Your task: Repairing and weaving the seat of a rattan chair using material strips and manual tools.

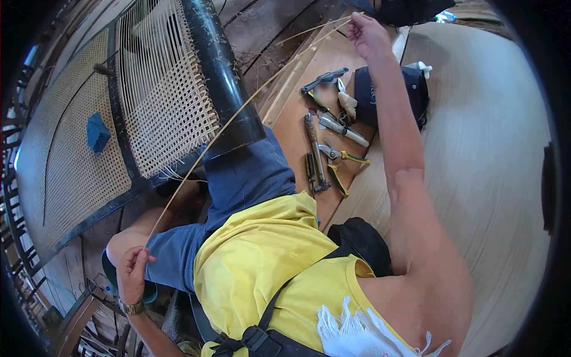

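Note:
A long, thin cane strand (241, 110) stretches diagonally between my two hands, crossing in front of a dark frame. My left hand (133, 269), low at the left beside my knee, pinches one end. Far up at the right, my raised right hand (367, 37) pinches the strand near its other part, where it doubles back. Across my lap leans the dark frame (223, 65) with a woven cane panel (169, 107); its upper portion shows only parallel strands, while the lower portion is a closed lattice. A second cane panel (77, 131) to the left is fully woven.
A blue block (97, 132) rests on the left panel. On a brown board (327, 208) lie pruning shears (339, 154), a hammer (315, 149), a white-handled tool (351, 134) and a clamp (324, 80). Beside them sits a dark pouch (401, 98). A pale wooden surface (476, 149) spreads to the right.

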{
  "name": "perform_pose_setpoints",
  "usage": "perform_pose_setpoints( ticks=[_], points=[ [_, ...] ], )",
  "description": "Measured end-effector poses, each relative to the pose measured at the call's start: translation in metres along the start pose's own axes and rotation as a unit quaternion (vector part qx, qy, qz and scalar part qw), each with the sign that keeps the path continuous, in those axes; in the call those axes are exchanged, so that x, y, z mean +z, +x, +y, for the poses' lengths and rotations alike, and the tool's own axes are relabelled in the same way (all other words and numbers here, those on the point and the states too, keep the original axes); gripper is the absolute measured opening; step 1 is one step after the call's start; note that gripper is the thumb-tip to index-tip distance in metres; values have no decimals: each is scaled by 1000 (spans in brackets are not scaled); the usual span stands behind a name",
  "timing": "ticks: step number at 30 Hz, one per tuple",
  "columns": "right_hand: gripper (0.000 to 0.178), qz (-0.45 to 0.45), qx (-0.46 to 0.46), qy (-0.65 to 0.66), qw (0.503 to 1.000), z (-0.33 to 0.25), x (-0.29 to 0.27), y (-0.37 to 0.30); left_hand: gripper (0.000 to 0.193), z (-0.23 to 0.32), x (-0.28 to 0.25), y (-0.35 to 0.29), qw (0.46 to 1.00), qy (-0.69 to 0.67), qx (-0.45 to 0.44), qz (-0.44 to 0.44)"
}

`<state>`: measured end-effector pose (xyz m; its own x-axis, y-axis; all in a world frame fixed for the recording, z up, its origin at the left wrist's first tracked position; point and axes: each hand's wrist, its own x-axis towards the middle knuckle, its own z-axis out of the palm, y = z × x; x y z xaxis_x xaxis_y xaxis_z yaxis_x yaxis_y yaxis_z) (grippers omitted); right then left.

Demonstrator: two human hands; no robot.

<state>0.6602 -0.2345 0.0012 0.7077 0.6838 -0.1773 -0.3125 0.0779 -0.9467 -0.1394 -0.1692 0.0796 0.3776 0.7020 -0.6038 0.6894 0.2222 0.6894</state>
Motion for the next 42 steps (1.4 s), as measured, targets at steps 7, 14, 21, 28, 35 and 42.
perform_pose_setpoints(
  ticks=[7,14,21,28,35,42],
  points=[
    [60,86,-128,-29,988,-56,40,8,20,-7,-16,-6,998,28,-52,14],
    [53,-6,-212,-413,886,-12,144,-108,23,62,50,32,987,13,93,-133],
    [23,-587,120,-267,755,34,295,-301,20,131,78,59,958,-22,221,-178],
    [19,-435,234,-234,838,58,267,-300,31,13,-45,92,959,96,93,250],
    [18,-347,229,-226,881,69,270,-315,26,32,71,70,963,-259,70,5],
    [13,-350,171,-225,893,93,271,-340,25,79,158,93,919,-339,197,42]
  ],
)
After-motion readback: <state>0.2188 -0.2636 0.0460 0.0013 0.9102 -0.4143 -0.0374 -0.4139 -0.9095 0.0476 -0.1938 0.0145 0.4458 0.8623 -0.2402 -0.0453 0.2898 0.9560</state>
